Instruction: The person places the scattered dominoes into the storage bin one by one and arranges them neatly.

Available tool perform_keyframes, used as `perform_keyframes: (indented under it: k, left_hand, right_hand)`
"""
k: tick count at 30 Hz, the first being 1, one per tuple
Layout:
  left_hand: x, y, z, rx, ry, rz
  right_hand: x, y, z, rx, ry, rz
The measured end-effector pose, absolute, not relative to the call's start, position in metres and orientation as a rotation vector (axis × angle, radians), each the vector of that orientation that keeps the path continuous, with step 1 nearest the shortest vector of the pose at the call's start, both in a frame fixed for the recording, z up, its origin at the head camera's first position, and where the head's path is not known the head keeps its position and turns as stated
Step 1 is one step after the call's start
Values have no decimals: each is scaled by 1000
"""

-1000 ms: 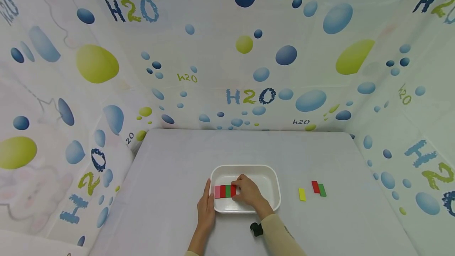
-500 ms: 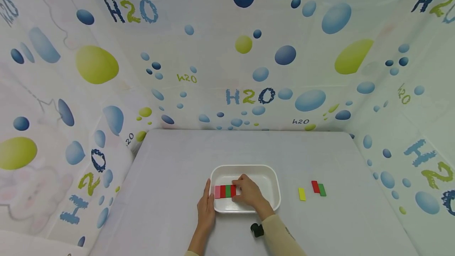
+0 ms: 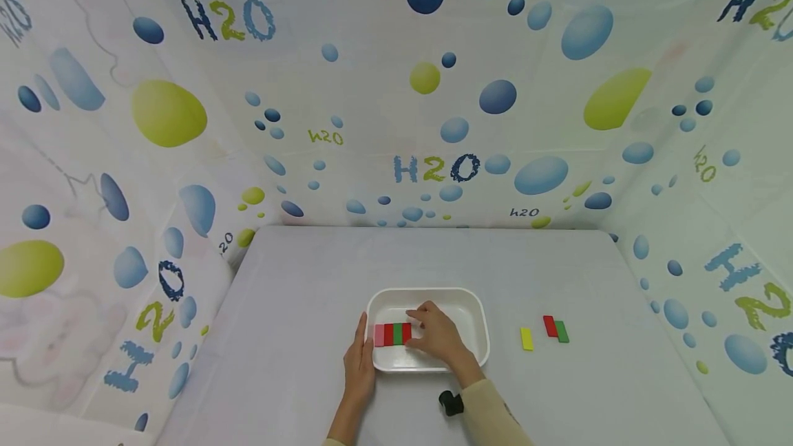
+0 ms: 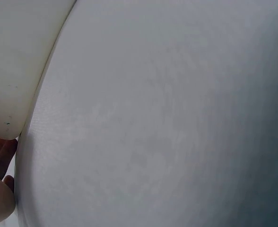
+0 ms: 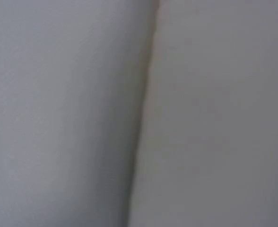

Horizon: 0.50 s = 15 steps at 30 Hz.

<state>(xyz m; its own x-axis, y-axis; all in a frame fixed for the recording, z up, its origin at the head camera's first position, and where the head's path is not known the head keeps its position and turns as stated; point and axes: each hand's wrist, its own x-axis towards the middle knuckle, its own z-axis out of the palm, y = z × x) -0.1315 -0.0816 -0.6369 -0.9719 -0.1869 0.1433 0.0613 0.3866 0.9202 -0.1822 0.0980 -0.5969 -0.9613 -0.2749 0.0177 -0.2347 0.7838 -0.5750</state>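
In the head view a white tray (image 3: pixel 468 325) holds a row of small flat blocks: pink (image 3: pixel 379 336), red (image 3: pixel 388 334), green (image 3: pixel 398 334) and a second red block (image 3: pixel 406 332) at the right end. My left hand (image 3: pixel 359 367) rests along the tray's left side, its fingers straight against the wall. Inside the tray, my right hand (image 3: pixel 437 336) is at the end red block, thumb tip by its near edge and index finger spread away past its far edge. The left wrist view shows the tray's outer wall (image 4: pixel 21 61) with fingertips at its corner.
Right of the tray, a yellow block (image 3: pixel 526 338) lies on the white table (image 3: pixel 297 294). Farther right, a red block (image 3: pixel 549 325) and a green block (image 3: pixel 562 331) lie side by side. A small black object (image 3: pixel 450 402) shows beside the right sleeve (image 3: pixel 492 411).
My right hand's index finger has lifted off the end red block and the fingers have spread a little. The black object beside the sleeve has shifted slightly right. The left hand stays put.
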Motion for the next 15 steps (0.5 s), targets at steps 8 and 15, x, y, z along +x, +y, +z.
perform_keyframes:
  k: [8,15]
  left_hand:
    - [-130,-80,-636,131,-2425,-1619]
    - [-131,-80,-636,175,-2453,-1650]
  right_hand:
    - [-173,113,-566,-525,3048,-1066]
    - [-167,136,-542,-508,3198,-1153]
